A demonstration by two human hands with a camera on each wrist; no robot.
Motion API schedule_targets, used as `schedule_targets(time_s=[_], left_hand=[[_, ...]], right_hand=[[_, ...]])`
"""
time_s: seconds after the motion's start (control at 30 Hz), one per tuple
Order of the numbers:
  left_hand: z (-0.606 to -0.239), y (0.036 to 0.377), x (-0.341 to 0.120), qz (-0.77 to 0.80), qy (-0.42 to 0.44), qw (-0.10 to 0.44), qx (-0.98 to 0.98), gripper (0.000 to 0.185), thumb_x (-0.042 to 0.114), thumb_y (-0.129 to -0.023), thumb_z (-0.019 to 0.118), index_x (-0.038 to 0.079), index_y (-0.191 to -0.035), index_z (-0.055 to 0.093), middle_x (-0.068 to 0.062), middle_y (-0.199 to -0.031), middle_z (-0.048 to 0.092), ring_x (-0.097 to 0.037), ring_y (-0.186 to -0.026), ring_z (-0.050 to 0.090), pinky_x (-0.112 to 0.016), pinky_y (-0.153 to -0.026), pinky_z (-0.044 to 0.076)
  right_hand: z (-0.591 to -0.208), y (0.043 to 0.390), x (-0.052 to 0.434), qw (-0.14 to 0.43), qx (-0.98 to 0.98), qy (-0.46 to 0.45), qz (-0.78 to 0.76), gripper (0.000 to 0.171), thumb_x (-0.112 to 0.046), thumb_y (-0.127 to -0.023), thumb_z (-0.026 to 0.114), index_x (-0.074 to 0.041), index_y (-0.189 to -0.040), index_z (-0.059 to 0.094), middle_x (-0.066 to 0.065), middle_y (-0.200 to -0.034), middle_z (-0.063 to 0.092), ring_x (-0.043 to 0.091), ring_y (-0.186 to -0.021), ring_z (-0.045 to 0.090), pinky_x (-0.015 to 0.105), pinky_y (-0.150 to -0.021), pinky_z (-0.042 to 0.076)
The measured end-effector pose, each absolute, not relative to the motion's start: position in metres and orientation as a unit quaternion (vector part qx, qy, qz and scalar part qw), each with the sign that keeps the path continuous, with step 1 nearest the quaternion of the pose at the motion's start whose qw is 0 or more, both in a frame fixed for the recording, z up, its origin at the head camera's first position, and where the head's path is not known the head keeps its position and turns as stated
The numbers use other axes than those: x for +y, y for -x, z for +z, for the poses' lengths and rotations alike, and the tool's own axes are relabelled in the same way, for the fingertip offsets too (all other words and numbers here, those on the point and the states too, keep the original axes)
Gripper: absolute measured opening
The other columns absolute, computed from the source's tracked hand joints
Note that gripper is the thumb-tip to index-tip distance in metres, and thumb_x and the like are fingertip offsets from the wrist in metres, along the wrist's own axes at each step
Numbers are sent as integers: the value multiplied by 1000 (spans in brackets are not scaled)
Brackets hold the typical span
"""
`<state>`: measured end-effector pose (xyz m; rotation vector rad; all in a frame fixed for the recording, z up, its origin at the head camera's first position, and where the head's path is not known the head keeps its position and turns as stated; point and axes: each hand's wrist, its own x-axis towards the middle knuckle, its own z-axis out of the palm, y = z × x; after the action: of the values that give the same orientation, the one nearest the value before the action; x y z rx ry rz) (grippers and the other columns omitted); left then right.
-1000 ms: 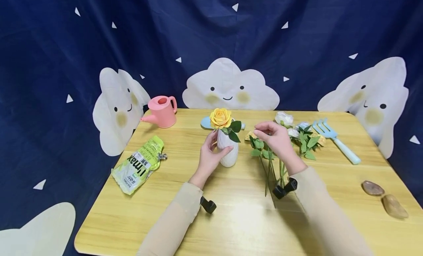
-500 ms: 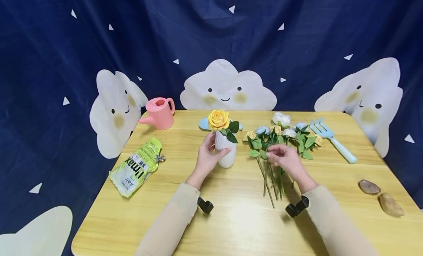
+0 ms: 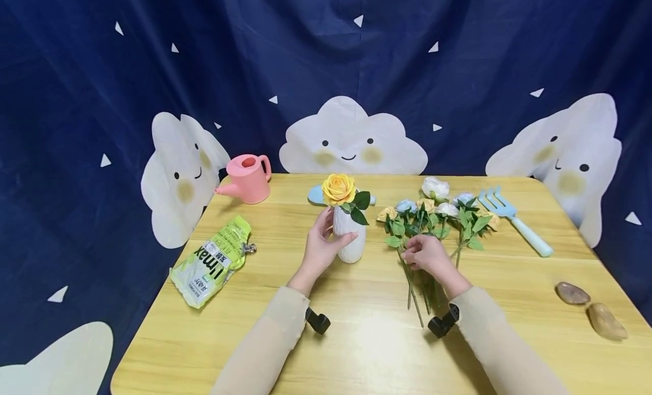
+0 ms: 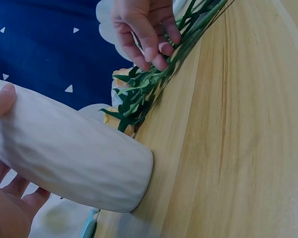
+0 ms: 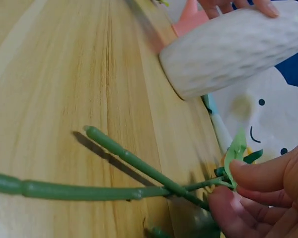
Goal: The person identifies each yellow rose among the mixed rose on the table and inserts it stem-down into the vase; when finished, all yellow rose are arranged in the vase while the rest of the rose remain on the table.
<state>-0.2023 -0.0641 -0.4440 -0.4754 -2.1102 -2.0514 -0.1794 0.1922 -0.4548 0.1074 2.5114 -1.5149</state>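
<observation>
The left hand (image 3: pixel 322 243) is gripping a white, dimpled vase (image 3: pixel 352 245) standing upright on the worktop (image 3: pixel 229 344), toward its far edge; a ruffled yellow rose (image 3: pixel 338 189) with dark leaves (image 3: pixel 362 200) is rising from its top. Closer to the right edge, the right hand (image 3: pixel 429 254) is pinching a knobbly green stem (image 5: pixel 99 193) among white, blue and peach flowers (image 3: pixel 448 210).

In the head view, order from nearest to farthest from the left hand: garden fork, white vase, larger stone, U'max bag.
1. White vase: in the left hand.
2. U'max bag: left side.
3. Garden fork: right, toward the back.
4. Larger stone: far right.
</observation>
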Motion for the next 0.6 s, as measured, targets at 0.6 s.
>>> schedule_targets(time_s=[0.6], left_hand=[[-421, 188, -64, -673, 162, 79, -717, 68, 5, -76, 76, 3, -135, 43, -17, -128, 52, -31, -117, 48, -45, -99, 38]], right_hand=[[-454, 185, 184, 98, 867, -81, -481, 19, 3, -77, 69, 7, -91, 56, 14, -81, 58, 19, -55, 58, 31, -50, 52]])
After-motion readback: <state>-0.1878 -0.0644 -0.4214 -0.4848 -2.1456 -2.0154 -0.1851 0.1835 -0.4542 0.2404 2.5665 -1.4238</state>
